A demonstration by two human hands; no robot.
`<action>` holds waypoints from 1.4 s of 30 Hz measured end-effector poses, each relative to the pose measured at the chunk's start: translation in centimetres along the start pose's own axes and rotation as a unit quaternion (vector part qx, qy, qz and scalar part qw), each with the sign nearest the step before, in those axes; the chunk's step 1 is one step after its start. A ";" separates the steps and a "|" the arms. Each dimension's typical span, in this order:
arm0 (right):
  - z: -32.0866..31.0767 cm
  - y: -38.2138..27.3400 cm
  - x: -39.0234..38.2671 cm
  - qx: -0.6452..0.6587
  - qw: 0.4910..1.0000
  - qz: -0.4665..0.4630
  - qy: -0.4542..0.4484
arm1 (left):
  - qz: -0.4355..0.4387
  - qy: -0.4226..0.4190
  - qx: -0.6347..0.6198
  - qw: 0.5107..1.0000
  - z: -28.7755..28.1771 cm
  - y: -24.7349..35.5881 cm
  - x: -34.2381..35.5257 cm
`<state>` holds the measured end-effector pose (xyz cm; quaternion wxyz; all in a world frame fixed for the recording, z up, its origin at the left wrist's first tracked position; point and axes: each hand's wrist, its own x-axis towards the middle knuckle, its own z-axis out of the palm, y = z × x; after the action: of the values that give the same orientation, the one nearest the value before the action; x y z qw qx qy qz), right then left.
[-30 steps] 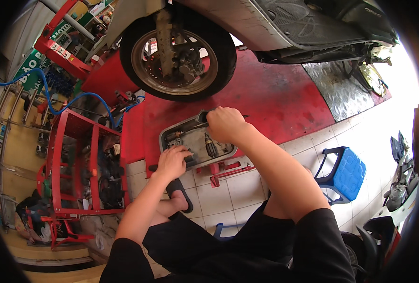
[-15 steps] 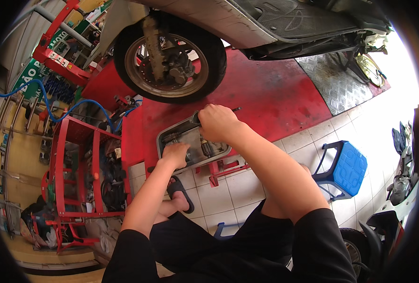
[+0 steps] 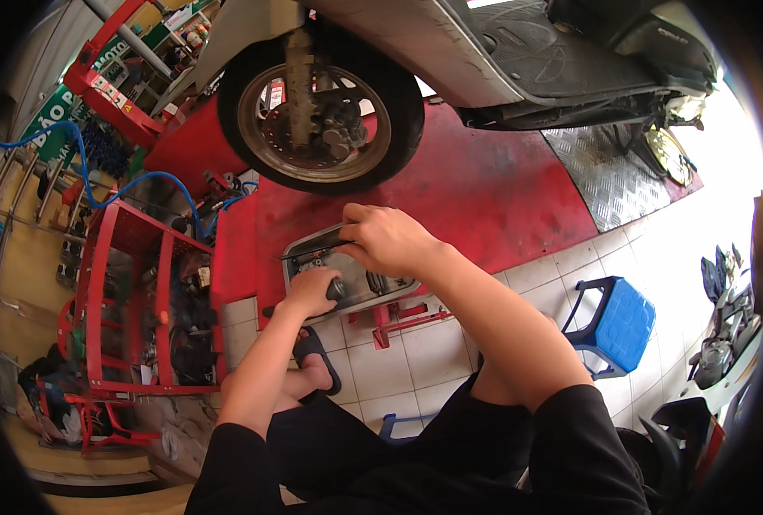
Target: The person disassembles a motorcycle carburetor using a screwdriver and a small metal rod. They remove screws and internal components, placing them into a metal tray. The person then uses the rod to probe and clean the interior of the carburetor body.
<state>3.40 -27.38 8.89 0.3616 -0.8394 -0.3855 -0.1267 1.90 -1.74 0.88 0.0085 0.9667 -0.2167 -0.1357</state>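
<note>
Fingers (image 3: 373, 225) of the right hand (image 3: 390, 240) are closed around the handle end of a thin dark metal tool (image 3: 313, 251), whose shaft runs leftward from the fingertips and ends in a point over the left rim of a shallow grey metal parts tray (image 3: 294, 257). Left hand (image 3: 310, 292) is clenched on a small dark rounded part (image 3: 336, 290) at the tray's near edge; what kind of part it is cannot be told.

Counts: 2 hands, 1 tool, 1 tray, 1 front wheel, 1 stool, 1 sandal.

The tray lies on the near edge of a red painted steel lift platform (image 3: 484, 189), directly beneath both hands. Several small dark parts lie inside it, too blurred to count. The tool lies across the tray's far side, touching the right fingers only; the left hand is just beside it, below.

1 black-tyred scooter front wheel with brake disc (image 3: 321, 112) stands on the platform beyond the tray. 1 red open-frame tool trolley (image 3: 115, 300) stands to the left, with 1 blue coiled air hose (image 3: 98, 184) looping above it. 1 green rectangular sign with white lettering (image 3: 59, 107) hangs at the upper left. 1 blue square plastic stool (image 3: 622, 322) stands on the white tiled floor (image 3: 381, 360) to the right. 1 black sandal (image 3: 317, 356) shows below the left forearm.
</note>
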 end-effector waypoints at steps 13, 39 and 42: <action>2.9 1.3 2.1 0.060 0.997 0.044 0.016 | 0.167 0.358 -0.874 0.283 -5.0 -9.4 -7.2; 25.7 6.6 6.3 0.557 0.488 0.629 0.236 | 0.059 0.480 -0.601 0.636 -7.4 -5.9 -9.8; 26.8 8.6 5.9 0.556 0.465 0.624 0.292 | 0.093 0.479 -0.579 0.653 -8.0 -5.7 -10.2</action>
<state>11.90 -9.00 -11.50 0.8263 -0.3928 0.3799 0.1364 -2.43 7.40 10.82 0.6821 0.6709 -0.1488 0.2501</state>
